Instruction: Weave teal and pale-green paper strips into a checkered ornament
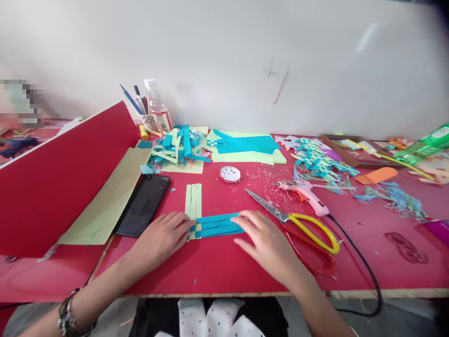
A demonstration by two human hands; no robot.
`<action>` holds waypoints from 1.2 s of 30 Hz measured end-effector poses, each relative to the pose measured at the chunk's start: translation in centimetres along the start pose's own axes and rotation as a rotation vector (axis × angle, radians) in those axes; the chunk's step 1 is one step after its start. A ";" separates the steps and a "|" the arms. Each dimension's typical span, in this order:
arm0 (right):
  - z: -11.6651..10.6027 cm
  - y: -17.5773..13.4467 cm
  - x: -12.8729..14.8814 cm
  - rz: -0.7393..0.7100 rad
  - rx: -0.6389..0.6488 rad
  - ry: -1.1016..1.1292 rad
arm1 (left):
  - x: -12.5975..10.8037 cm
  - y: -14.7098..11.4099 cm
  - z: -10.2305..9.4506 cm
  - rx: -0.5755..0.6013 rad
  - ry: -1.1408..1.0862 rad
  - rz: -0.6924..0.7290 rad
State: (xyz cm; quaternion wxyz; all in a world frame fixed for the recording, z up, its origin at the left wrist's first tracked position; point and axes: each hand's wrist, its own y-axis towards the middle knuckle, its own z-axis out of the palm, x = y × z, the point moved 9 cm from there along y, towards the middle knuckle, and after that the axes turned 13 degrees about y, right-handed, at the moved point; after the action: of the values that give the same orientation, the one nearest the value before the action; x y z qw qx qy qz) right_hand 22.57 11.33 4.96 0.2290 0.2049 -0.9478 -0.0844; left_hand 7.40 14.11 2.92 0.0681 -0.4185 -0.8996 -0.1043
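Blue paper strips (217,225) lie crosswise in front of me, woven at their left end through pale green paper strips (193,199) that run away from me. My left hand (163,234) is at the woven corner, its fingers together and curled down on the strips' left edge. At the right end of the blue strips is my right hand (268,243); its fingertips touch the paper, and the thumb is spread apart toward me. Open scissors (298,227) with yellow and red handles lie just right of that hand.
A black phone (145,206) and a red board (70,182) are at left. Behind are paper scraps (182,145), blue sheets (245,142) and a round white lid (230,174). A pink glue gun (308,194) with a black cord (365,264) lies right.
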 end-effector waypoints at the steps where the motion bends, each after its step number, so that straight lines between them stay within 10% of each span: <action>1: 0.7 0.3 0.4 -0.012 0.032 -0.019 | -0.1 0.2 -0.1 -0.002 -0.007 0.004; 11: 2.0 1.1 0.5 -0.078 0.094 -0.136 | -0.9 1.1 -0.8 0.023 -0.117 0.020; 25: -4.4 2.1 3.2 -0.239 -0.197 -0.020 | -0.9 2.4 -1.7 0.085 0.133 -0.187; 36: 2.8 1.2 3.0 -0.164 0.158 -0.092 | -0.3 1.9 -1.7 0.054 0.112 -0.248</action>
State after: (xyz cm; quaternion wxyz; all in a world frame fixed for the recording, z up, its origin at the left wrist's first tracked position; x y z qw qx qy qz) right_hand 18.43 11.29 3.98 0.1609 0.2950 -0.9411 -0.0372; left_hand 9.12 14.71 4.81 0.1159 -0.2955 -0.9418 -0.1107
